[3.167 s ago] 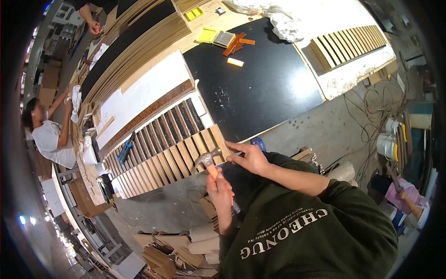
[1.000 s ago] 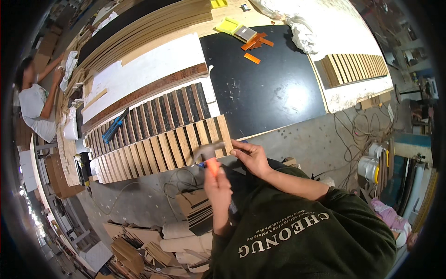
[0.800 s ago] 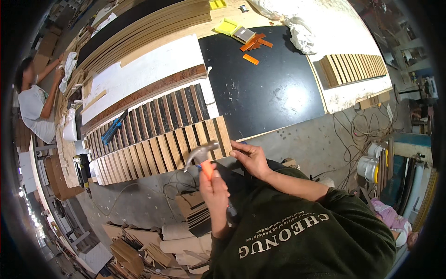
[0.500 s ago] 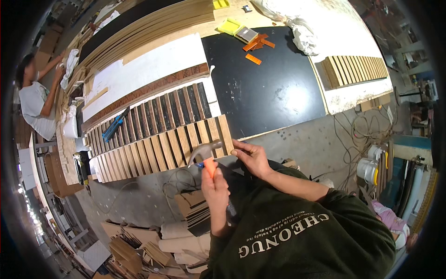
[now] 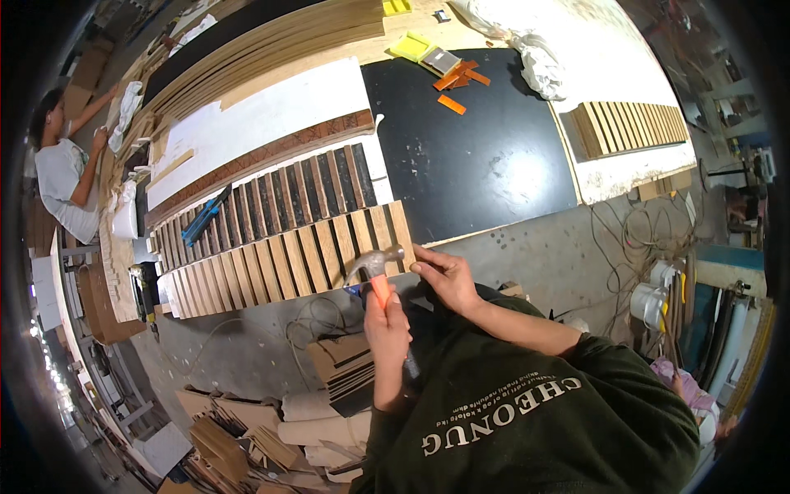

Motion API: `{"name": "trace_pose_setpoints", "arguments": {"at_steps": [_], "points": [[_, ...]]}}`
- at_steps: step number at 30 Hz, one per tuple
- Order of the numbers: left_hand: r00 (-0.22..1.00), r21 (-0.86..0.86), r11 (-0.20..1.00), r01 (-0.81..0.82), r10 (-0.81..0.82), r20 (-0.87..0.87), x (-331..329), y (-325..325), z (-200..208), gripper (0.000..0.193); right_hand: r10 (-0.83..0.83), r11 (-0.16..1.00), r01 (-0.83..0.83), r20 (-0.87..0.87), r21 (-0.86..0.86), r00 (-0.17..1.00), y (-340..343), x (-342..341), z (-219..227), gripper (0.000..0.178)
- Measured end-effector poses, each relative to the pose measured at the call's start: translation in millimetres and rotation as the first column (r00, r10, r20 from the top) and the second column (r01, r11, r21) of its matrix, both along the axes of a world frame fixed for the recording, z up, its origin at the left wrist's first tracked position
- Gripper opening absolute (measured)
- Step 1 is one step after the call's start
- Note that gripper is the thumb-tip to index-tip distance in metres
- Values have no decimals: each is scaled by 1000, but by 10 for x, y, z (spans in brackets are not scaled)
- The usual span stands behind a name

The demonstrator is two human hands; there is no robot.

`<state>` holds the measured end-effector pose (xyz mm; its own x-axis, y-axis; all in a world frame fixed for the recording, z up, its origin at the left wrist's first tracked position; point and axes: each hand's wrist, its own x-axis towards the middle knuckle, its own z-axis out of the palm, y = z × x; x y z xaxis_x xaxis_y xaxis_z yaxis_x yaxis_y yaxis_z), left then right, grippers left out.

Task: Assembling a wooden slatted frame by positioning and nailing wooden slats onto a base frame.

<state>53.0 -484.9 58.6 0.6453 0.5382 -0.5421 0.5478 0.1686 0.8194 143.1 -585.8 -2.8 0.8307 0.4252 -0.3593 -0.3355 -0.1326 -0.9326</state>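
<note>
My left hand (image 5: 387, 327) is wrapped round a claw hammer (image 5: 372, 263) with an orange and dark handle. Its metal head is over the near right end of a slatted panel (image 5: 280, 268) of light wood strips with dark gaps. At that end, the thumb and fingers of my right hand (image 5: 449, 281) pinch the edge of the outermost wood slat (image 5: 402, 233). Whether a small piece is also between those fingertips cannot be seen. Just behind the panel is a row of dark brown strips (image 5: 309, 188), with a blue-handled tool (image 5: 206, 216) lying across it.
A black board (image 5: 477, 165) covers the bench's middle, with orange pieces (image 5: 458, 78) and a yellow case (image 5: 414, 47) on it. Another slatted stack (image 5: 629, 128) sits at right. A power tool (image 5: 145, 298) hangs at the bench's left edge. A co-worker (image 5: 66, 177) stands far left.
The hammer in my left hand has moved slightly right, its head now nearer the outermost slat. My right hand keeps its place at the panel's end. The co-worker's arm has shifted a little.
</note>
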Motion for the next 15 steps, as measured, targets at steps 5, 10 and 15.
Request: {"name": "trace_pose_setpoints", "arguments": {"at_steps": [5, 10, 15], "points": [[982, -78, 990, -119, 129, 135, -8, 95, 183, 19, -17, 999, 18, -11, 35, 1000, -20, 9, -1, 34], [999, -39, 999, -4, 5, 38, 31, 28, 47, 18, -2, 999, 3, -23, 32, 1000, -30, -23, -66, 35], [968, -104, 980, -169, 185, 171, -43, 115, 182, 19, -22, 997, 26, -48, 78, 999, -5, -2, 4, 36]]}}
